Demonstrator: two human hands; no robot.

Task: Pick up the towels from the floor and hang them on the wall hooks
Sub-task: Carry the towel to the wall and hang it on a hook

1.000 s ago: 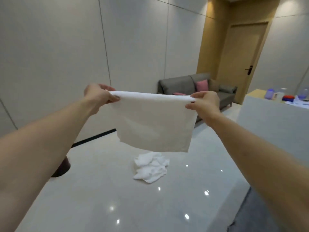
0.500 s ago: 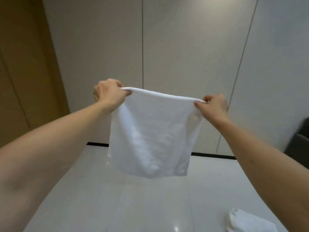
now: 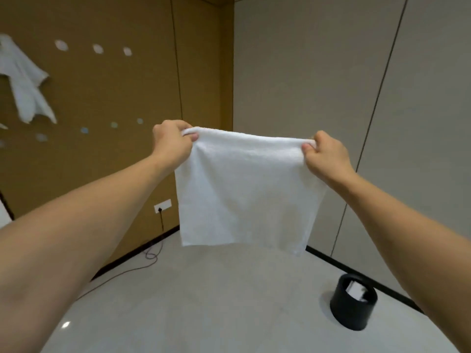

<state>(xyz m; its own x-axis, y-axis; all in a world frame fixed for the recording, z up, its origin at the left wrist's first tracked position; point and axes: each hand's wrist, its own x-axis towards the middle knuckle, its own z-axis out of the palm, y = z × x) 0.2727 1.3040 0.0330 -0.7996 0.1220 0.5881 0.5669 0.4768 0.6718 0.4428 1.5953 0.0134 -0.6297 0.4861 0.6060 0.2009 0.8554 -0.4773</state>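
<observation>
Towel (image 3: 244,189) hangs mid-frame, top corners pinched by left hand (image 3: 171,143) and right hand (image 3: 325,156), bottom edge clear above floor (image 3: 216,301).

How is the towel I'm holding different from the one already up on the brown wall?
The held towel is spread flat, pinched at its top corners by the left hand and right hand; the hung towel is bunched, draping in pointed folds. The held towel hangs in mid-air in front of the grey wall, while the hung towel lies against the brown wall at far left, partly cut off by the frame. Both are white.
</observation>
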